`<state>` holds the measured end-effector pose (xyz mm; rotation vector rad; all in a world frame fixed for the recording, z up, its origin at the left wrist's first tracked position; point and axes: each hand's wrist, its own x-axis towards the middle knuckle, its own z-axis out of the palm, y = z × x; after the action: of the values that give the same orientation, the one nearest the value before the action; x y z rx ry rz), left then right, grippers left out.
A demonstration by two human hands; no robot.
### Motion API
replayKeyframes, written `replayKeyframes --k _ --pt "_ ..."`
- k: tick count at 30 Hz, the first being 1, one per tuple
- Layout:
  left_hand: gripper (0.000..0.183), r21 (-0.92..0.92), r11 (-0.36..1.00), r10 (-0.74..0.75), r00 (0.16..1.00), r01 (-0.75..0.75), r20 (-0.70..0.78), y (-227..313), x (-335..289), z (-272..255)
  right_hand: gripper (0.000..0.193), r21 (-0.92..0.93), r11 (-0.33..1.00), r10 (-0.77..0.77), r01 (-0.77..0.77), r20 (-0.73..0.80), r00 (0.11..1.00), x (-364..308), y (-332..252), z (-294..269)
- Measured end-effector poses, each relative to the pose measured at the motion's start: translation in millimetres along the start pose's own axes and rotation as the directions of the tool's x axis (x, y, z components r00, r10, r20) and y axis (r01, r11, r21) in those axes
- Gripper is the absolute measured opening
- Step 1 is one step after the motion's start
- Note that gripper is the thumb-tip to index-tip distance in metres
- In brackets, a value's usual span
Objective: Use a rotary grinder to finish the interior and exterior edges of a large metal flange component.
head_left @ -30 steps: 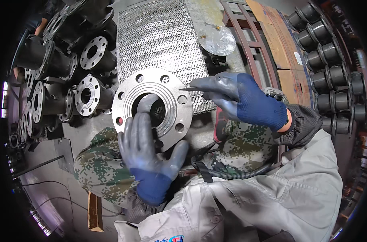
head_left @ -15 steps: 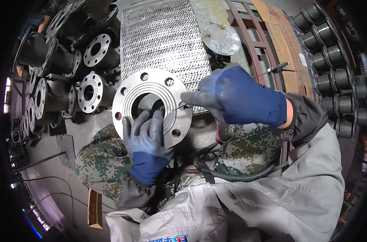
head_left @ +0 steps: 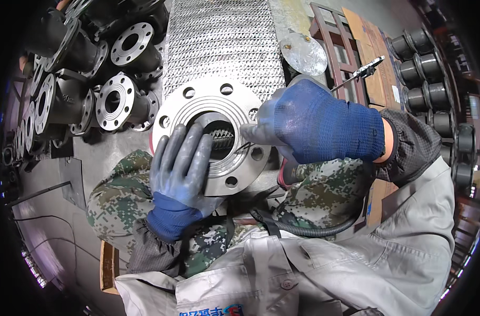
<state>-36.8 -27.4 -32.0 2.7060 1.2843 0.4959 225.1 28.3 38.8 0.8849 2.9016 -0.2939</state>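
Note:
A round metal flange [head_left: 200,104] with bolt holes and ringed grooves faces up in front of me, on the end of a pipe fitting. My left hand [head_left: 183,163], in a grey-coated blue glove, lies open with fingers stretched over the flange's left side, by the central bore. At the right side, my right hand [head_left: 298,124] is closed round a thin metal rod. The rod's tip shows below the index finger, at the grooved face by the bore's edge. Its other end, a wrapped dark-and-white piece [head_left: 367,68], sticks out beyond the hand.
Beyond the flange lies a patterned metal plate [head_left: 219,45], with a round metal disc [head_left: 304,54] beside it. Flanged pipe fittings [head_left: 116,102] crowd the left; more dark ones [head_left: 432,92] line the right. A brown metal frame [head_left: 345,47] and cardboard [head_left: 369,42] lie back right.
My left hand has slid leftward off the bore, its fingers now straighter. The flange's bolt holes sit at different angles. My right hand still grips the rod, whose angle has steepened. The whole view has shifted.

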Motion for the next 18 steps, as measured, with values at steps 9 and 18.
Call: replayKeyframes --k 9,18 --pt "0.095 -0.049 0.995 -0.095 0.994 0.092 -0.058 -5.3 -22.2 -0.9 0.037 -0.003 0.998 -0.067 0.067 -0.015 0.998 3.9 6.0 1.2" --pt "0.1 -0.059 0.996 -0.073 0.992 0.067 -0.101 -3.1 -26.5 5.8 0.039 0.037 0.999 -0.002 0.005 -0.063 0.998 5.6 -8.4 17.1"
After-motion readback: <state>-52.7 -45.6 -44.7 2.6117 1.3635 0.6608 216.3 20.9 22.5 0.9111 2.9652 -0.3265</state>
